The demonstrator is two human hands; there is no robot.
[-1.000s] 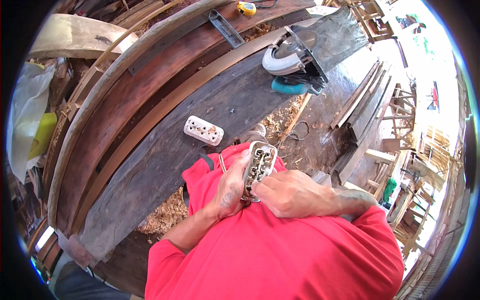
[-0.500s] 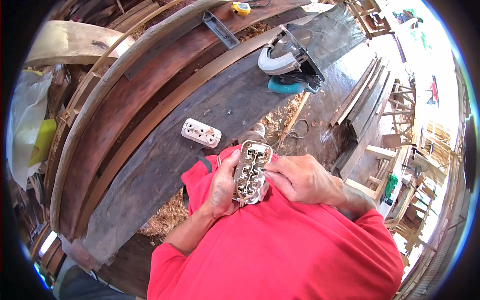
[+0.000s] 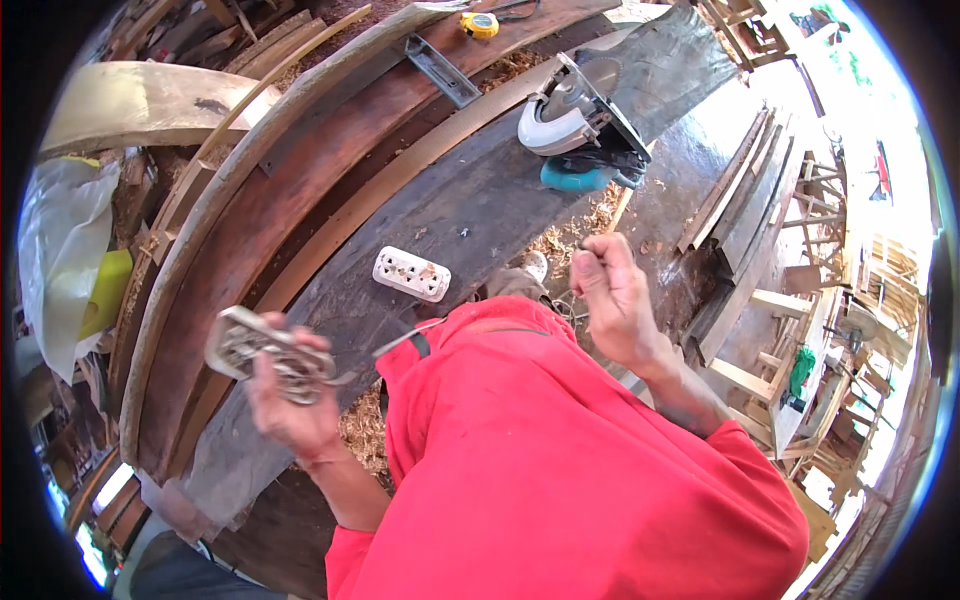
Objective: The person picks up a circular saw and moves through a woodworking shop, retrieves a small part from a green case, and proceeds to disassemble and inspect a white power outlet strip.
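My left hand (image 3: 292, 400) has swung out over the dark plank. It grips the open power strip base (image 3: 268, 352), which is blurred and tilted, its inner side partly showing. A cable seems to run from it toward my shirt. My right hand (image 3: 615, 295) is raised on the other side, thumb and fingers pinched together; a small dark tip shows at the fingertips, too small to name. The white power strip cover (image 3: 411, 274), with several socket holes, lies on the plank between my hands, apart from both.
A circular saw (image 3: 580, 130) rests on the dark plank (image 3: 480, 190) with its blade exposed. Beyond are a metal bar (image 3: 442, 72), a yellow tape measure (image 3: 480, 25) and curved timbers (image 3: 290, 190). Wood shavings (image 3: 362, 430) lie below; stacked boards (image 3: 745, 200) stand right.
My hands have parted. The left carried the power strip base from my lap out to the left, tilting it; the right drew away to the upper right, still pinched. The cover stayed on the plank.
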